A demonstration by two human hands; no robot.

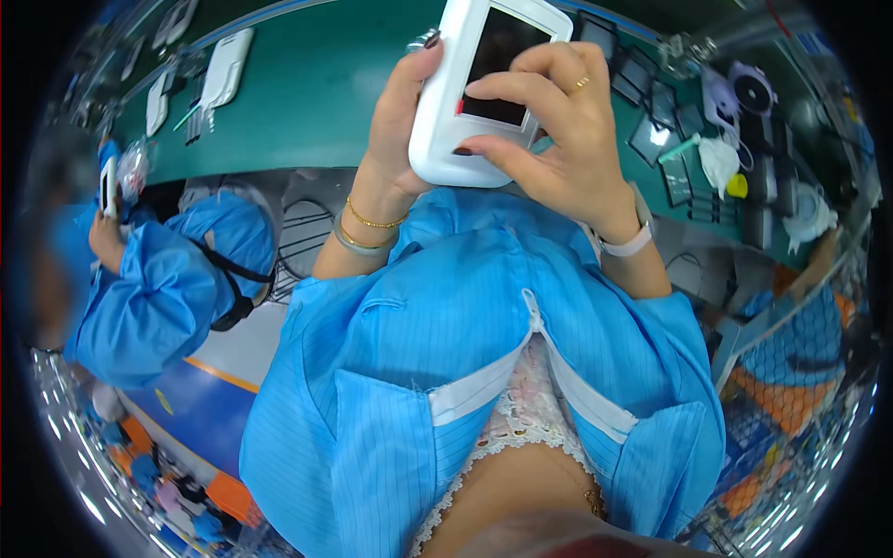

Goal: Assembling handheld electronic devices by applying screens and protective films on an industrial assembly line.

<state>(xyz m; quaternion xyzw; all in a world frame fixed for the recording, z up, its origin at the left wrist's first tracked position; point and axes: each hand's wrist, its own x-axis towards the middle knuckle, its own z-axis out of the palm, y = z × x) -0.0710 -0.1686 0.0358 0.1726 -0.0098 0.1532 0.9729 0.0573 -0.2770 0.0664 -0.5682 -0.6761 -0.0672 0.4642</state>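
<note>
A white handheld device (435, 139) with a dark rectangular screen (510, 58) is held up over the bench at the top middle. My left hand (398, 116) grips it along its left edge, thumb on the front near the upper corner. Over the screen is my right hand (567, 130), its index finger and thumb spread apart with nothing visible between them. The index fingertip is close to a small red tab (459, 107) at the screen's lower left edge. The thumb tip lies just below the screen, near the white casing. Behind my fingers, part of the screen is hidden.
On the green bench (307, 102), another white device (226, 67) lies at the left. Several dark screen panels (651, 135), a crumpled white cloth (719, 166) and a yellow cap (737, 186) are at the right. A co-worker in blue (149, 298) sits at the left.
</note>
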